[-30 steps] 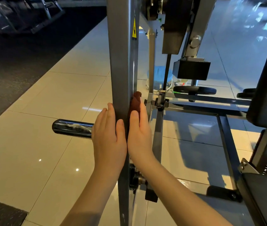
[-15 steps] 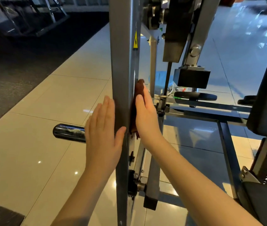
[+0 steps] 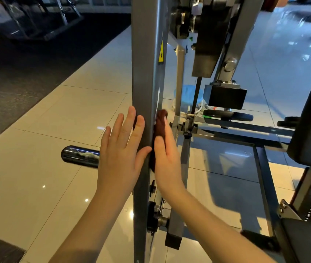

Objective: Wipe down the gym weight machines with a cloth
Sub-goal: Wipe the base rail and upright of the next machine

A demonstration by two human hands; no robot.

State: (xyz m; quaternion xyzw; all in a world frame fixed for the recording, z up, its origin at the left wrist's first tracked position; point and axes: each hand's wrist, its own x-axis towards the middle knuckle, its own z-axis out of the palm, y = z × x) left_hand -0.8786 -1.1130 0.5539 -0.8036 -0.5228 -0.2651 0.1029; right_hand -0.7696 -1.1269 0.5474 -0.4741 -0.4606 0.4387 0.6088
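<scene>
Now | grey upright post [image 3: 143, 73] of the weight machine, top and foot cut off | left hand [image 3: 120, 154] flat on its left face, fingers straight, spread | right hand [image 3: 167, 160] presses brown cloth [image 3: 160, 122] against its right face, fingers straight | cloth between palm and post, mostly hidden, far end showing past the fingertips

Our left hand [image 3: 120, 154] lies flat on the left side of the upright post [image 3: 143, 73]; our right hand [image 3: 167, 156] presses the cloth [image 3: 160, 126] against its right side. A peg [image 3: 80, 156] juts leftward behind our left hand.
</scene>
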